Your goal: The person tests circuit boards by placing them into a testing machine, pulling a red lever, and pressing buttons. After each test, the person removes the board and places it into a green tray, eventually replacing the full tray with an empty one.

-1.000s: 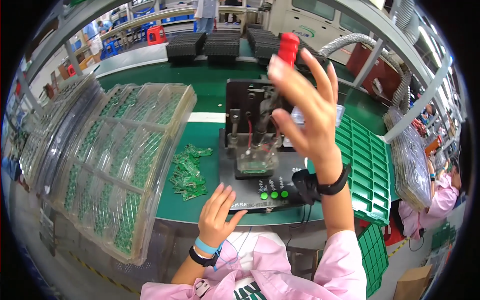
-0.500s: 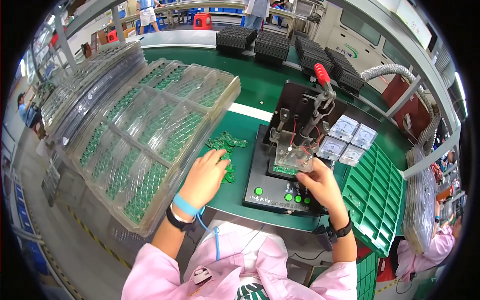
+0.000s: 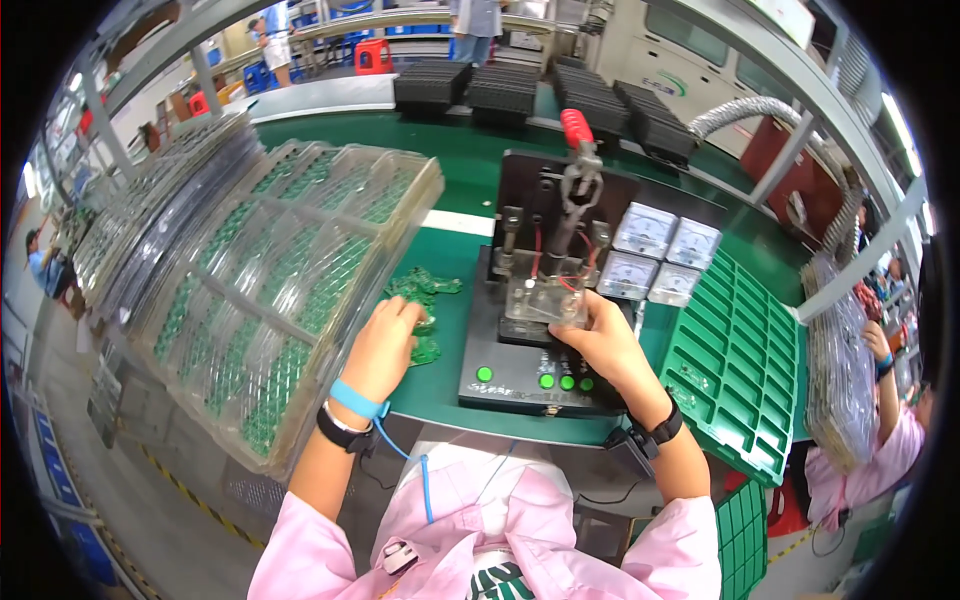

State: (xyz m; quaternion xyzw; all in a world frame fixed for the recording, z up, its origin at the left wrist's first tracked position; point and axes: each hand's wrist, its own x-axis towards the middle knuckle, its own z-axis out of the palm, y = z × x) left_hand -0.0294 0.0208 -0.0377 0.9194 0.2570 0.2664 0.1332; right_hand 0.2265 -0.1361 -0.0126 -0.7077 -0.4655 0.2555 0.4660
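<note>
My left hand (image 3: 380, 348) is at the near-left side of a loose pile of small green circuit boards (image 3: 432, 284), its fingers curled together and the fingertips partly hidden. My right hand (image 3: 603, 338) is closed at the right edge of the clear pressure block (image 3: 540, 299) of a black test fixture (image 3: 520, 368). Whatever its thumb and fingers hold, if anything, is hidden. The fixture has a red-handled toggle clamp (image 3: 577, 128), thin red wires and several green buttons on its front. No green board shows beneath the block.
At left, a clear compartment tray (image 3: 325, 262) full of green boards stands beside stacked clear trays (image 3: 165, 200). Several panel meters (image 3: 640, 230) flank the fixture, left of a green divided tray (image 3: 735, 350). Black racks (image 3: 500, 92) line the back. Another person's arm (image 3: 888, 390) shows far right.
The view has shifted, so the bench sits further left. The green board seen under the clear block is out of sight. My left fingers have drawn closer together at the pile.
</note>
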